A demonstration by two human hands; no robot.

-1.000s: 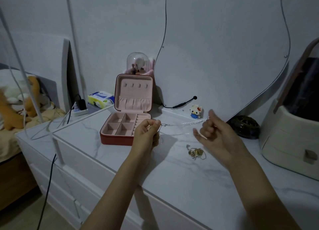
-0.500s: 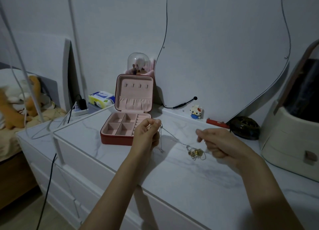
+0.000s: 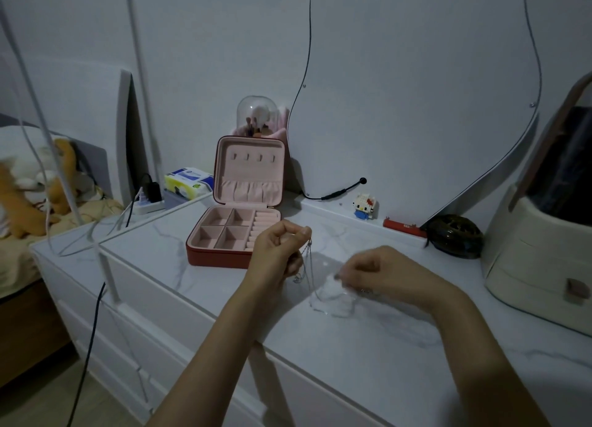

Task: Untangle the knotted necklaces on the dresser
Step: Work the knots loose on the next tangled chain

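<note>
My left hand [image 3: 278, 250] is raised above the marble dresser top [image 3: 368, 340] and pinches a thin silver chain [image 3: 308, 266], which hangs down from its fingertips. My right hand [image 3: 381, 274] is lower, to the right, with curled fingers at the other end of the chain near the dresser surface; motion blur smears the fingertips. The gold tangle of necklaces seen earlier lies under my right hand and is hidden.
An open red jewellery box [image 3: 237, 224] with pink compartments stands behind my left hand. A small toy figure [image 3: 364, 206], a red stick-like item [image 3: 404, 228] and a dark round dish [image 3: 455, 236] line the back. A cream organiser [image 3: 541, 250] stands at the right.
My right hand let the chain go slack, dropped from the raised spot at the right and moved left onto the gold tangle. My left hand stayed in place with the chain.
</note>
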